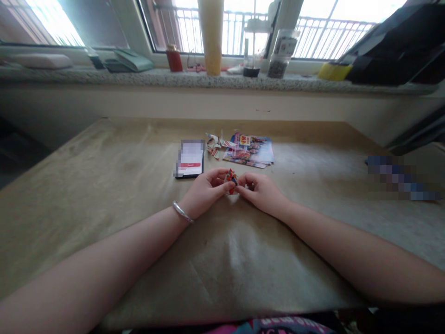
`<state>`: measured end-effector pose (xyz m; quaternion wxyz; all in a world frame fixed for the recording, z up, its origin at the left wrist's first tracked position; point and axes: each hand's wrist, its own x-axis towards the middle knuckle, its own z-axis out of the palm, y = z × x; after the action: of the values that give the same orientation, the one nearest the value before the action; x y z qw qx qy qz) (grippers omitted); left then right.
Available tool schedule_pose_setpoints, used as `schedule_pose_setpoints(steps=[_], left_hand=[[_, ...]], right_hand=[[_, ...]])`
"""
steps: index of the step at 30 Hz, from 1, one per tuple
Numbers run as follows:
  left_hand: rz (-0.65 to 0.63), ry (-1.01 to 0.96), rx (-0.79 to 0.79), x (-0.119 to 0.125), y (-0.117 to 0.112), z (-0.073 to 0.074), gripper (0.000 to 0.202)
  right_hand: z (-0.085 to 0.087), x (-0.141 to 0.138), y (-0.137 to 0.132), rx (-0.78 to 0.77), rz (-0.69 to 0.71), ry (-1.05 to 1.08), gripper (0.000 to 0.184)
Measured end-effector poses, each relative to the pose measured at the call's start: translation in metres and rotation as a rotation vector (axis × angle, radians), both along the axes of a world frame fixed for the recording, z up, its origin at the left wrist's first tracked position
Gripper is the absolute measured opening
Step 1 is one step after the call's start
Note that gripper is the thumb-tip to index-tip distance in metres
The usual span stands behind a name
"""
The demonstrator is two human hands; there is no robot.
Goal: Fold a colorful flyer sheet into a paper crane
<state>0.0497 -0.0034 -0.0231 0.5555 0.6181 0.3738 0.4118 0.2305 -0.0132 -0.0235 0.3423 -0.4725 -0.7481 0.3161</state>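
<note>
Between my two hands, above the middle of the table, is a small piece of folded printed paper (231,177) in red, white and dark blue. My left hand (212,185), with a silver bangle at the wrist, pinches it from the left. From the right, the thumb and fingers of my right hand (259,190) close on its edge. Just beyond the hands lie several folded paper pieces (215,144), white with red print. They touch a stack of colourful printed flyers (255,150). A phone (190,158) with its screen lit rests left of them, close to my left hand.
A yellowish covered table (114,185) spreads under my arms. At its right edge lies a blurred-out dark blue item (399,178). Behind, a granite windowsill (167,80) holds a red jar (174,58), a tall yellow cylinder (212,41), a clear container (280,55) and a black bag (392,46).
</note>
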Motion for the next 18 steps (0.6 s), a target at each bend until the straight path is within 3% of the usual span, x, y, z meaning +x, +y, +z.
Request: schedule_pose_setpoints(steps=[3,8,14,18], left_hand=[[-0.062,0.057,0.065,-0.002,-0.001,0.0,0.04],[-0.032,0.32,0.145,-0.005,-0.004,0.005,0.031],[-0.057,0.313,0.193,-0.004,-0.008,0.008,0.025],[-0.022,0.432,0.281,-0.005,-0.01,0.01,0.014]], right_hand=[[0.002,0.0,0.0,-0.004,-0.013,0.03,0.012],[0.003,0.001,0.0,-0.038,-0.026,0.07,0.013],[0.002,0.004,0.001,-0.12,0.039,0.132,0.018],[0.008,0.004,0.0,-0.193,0.096,0.06,0.019]])
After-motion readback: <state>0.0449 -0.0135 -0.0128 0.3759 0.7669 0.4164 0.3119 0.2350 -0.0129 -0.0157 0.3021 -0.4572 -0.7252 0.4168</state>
